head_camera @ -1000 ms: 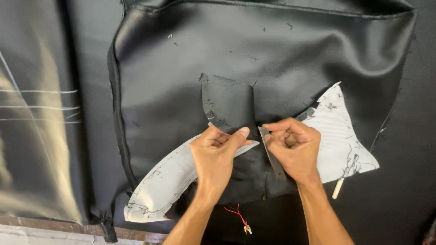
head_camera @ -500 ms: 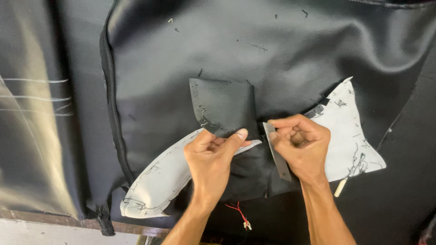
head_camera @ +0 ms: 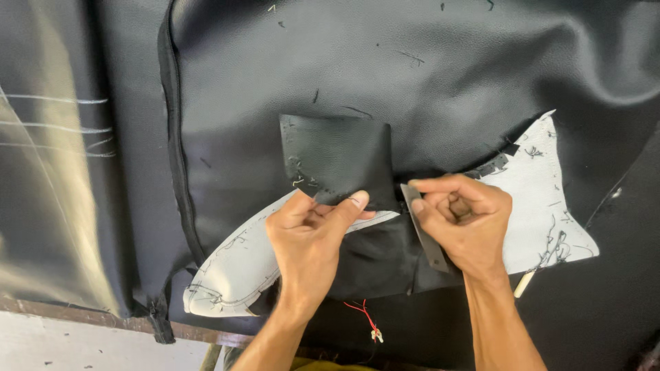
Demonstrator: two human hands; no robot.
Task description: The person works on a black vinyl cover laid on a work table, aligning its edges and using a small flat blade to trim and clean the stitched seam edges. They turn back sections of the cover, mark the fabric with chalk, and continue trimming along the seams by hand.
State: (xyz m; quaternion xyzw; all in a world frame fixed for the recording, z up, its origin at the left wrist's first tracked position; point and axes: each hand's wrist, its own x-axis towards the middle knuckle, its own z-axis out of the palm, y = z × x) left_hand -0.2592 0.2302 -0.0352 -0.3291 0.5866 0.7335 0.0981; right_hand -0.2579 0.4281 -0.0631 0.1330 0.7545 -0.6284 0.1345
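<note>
Left hand (head_camera: 311, 230) pinches the lower edge of the small black patch (head_camera: 337, 159) lying on the big black leatherette cover (head_camera: 426, 75). Right hand (head_camera: 462, 221), fingers curled tight, grips a thin metal blade (head_camera: 425, 230), its tip seemingly touching the patch's right seam.

I work in an upholstery or leather workshop. A large black leather cover (head_camera: 426, 75) with a zipper (head_camera: 172, 137) spreads over my worn wooden bench (head_camera: 89, 312), loose thread ends (head_camera: 412, 58) litter it, chalk lines (head_camera: 55, 127) mark another sheet, and a flat metal blade (head_camera: 426, 233) is out.
</note>
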